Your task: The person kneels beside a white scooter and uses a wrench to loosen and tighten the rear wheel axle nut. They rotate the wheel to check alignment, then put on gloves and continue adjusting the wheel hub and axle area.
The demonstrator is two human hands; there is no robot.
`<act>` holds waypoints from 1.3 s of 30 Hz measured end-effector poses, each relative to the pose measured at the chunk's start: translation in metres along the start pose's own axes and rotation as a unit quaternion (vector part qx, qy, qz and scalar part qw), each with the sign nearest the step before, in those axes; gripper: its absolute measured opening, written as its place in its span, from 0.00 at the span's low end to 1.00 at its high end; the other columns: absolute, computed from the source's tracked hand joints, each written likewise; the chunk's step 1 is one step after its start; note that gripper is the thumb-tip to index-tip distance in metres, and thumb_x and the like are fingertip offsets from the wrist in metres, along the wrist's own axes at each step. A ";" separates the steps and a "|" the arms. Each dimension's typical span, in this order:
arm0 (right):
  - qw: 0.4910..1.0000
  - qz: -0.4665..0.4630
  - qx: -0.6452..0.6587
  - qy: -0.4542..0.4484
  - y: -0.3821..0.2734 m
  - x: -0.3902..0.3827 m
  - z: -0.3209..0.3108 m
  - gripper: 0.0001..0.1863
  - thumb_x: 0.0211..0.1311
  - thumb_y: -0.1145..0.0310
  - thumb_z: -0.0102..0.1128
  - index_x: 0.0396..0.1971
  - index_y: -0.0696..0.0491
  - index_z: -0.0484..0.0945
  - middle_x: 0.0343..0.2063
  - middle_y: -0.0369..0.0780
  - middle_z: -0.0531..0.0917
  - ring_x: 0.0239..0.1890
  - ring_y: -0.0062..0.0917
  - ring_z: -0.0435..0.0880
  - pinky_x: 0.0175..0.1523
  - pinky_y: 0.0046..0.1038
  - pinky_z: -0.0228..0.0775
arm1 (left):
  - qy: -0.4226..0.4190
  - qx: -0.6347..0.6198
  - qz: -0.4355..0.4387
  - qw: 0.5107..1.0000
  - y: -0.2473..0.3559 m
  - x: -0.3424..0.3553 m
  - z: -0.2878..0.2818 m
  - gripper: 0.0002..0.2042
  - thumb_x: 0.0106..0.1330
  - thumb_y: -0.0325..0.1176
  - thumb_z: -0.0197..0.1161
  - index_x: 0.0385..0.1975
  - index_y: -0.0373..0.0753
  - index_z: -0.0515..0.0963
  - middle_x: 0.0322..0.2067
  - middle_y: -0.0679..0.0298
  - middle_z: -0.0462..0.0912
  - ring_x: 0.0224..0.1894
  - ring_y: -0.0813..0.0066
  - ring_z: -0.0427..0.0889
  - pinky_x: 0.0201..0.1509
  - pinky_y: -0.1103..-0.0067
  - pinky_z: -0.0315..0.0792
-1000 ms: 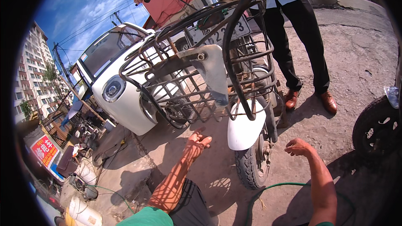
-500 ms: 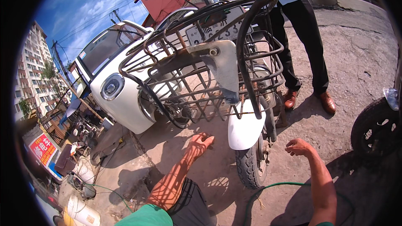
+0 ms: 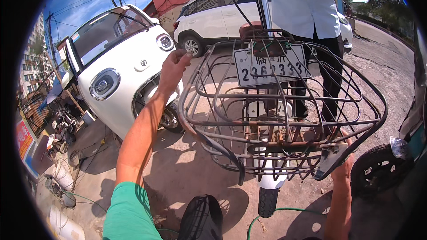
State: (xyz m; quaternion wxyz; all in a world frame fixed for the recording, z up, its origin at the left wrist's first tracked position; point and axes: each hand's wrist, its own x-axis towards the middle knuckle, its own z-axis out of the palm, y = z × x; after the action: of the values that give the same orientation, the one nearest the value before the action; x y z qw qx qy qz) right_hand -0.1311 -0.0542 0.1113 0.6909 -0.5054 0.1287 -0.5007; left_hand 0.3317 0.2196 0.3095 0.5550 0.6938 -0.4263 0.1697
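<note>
A rusty wire basket (image 3: 284,144) fills the middle, on the front of a two-wheeler with a white front fender (image 3: 272,180). My left hand (image 3: 175,66) is raised just beyond the basket's left rim, apart from it. Its fingers are curled together; whatever they may pinch is too small to make out. My right hand (image 3: 343,169) is low at the basket's right side, against or just behind a grey metal bracket (image 3: 331,160). The bracket and wires hide most of its fingers, so its grip does not show. A white plate (image 3: 272,64) sits behind the basket.
Behind the basket stands a person in a light shirt (image 3: 300,11), hands on the handlebar. A small white vehicle (image 3: 129,71) is at left, a white car (image 3: 218,13) behind. Another wheel (image 3: 378,166) is at right. A green hose (image 3: 253,224) crosses the ground.
The basket and front wheel have swung round, and the basket now lies more level. My left hand has risen to its left rim; my right hand has moved against its right side.
</note>
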 end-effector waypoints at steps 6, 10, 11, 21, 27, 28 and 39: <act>0.822 -0.544 -0.169 0.005 -0.197 -0.033 0.112 0.30 0.73 0.52 0.59 0.62 0.60 0.71 0.51 0.46 0.83 0.53 0.34 0.82 0.55 0.39 0.76 | 0.028 -0.261 -0.091 0.961 0.051 0.156 -0.023 0.41 0.71 0.63 0.60 0.71 0.37 0.60 0.66 0.51 0.68 0.64 0.61 0.71 0.58 0.66 0.72; 0.798 -0.427 -0.355 -0.232 -0.218 -0.036 0.199 0.26 0.57 0.56 0.72 0.49 0.60 0.80 0.40 0.45 0.87 0.42 0.37 0.87 0.47 0.38 0.79 | 0.047 -0.449 -0.048 0.891 0.062 0.233 -0.021 0.44 0.68 0.61 0.67 0.75 0.41 0.55 0.67 0.52 0.66 0.65 0.62 0.70 0.62 0.65 0.72; 0.801 -0.324 -0.424 -0.272 -0.216 -0.034 0.214 0.25 0.50 0.59 0.77 0.44 0.59 0.83 0.36 0.45 0.88 0.38 0.38 0.88 0.44 0.36 0.80 | 0.054 -0.487 -0.038 0.871 0.065 0.247 -0.021 0.44 0.68 0.60 0.68 0.75 0.42 0.55 0.66 0.53 0.66 0.65 0.62 0.70 0.63 0.65 0.72; 0.763 -0.293 -0.533 -0.217 -0.204 -0.040 0.235 0.23 0.50 0.52 0.71 0.34 0.59 0.85 0.29 0.42 0.88 0.36 0.37 0.88 0.47 0.36 0.79 | 0.076 -0.604 0.077 0.790 0.075 0.293 0.013 0.41 0.58 0.39 0.80 0.66 0.34 0.60 0.53 0.56 0.73 0.49 0.70 0.80 0.51 0.72 0.80; 0.749 -0.304 -0.548 -0.214 -0.201 -0.040 0.231 0.22 0.49 0.53 0.71 0.34 0.58 0.86 0.30 0.41 0.88 0.37 0.36 0.88 0.46 0.36 0.79 | 0.095 -0.577 0.087 0.807 0.067 0.306 0.006 0.28 0.62 0.35 0.78 0.52 0.37 0.65 0.43 0.57 0.80 0.41 0.70 0.86 0.43 0.75 0.86; 0.749 -0.307 -0.548 -0.209 -0.201 -0.040 0.230 0.20 0.47 0.56 0.72 0.34 0.57 0.86 0.31 0.40 0.89 0.37 0.36 0.88 0.46 0.35 0.80 | 0.096 -0.582 0.096 0.802 0.067 0.306 0.005 0.28 0.62 0.35 0.78 0.52 0.37 0.65 0.43 0.57 0.80 0.41 0.70 0.86 0.43 0.75 0.86; 0.744 -0.309 -0.551 -0.217 -0.200 -0.041 0.228 0.20 0.44 0.58 0.70 0.33 0.58 0.86 0.30 0.42 0.88 0.37 0.37 0.88 0.47 0.35 0.80 | 0.037 -0.515 0.106 0.850 0.063 0.266 -0.011 0.50 0.62 0.43 0.78 0.75 0.32 0.50 0.59 0.54 0.71 0.57 0.68 0.78 0.58 0.75 0.79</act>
State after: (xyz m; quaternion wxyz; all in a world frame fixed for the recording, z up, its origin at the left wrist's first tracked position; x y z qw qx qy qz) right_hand -0.1065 0.1114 0.3675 0.1089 -0.9050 0.0657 -0.4060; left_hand 0.4395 0.1210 0.5408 0.8269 0.2520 -0.5027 0.0093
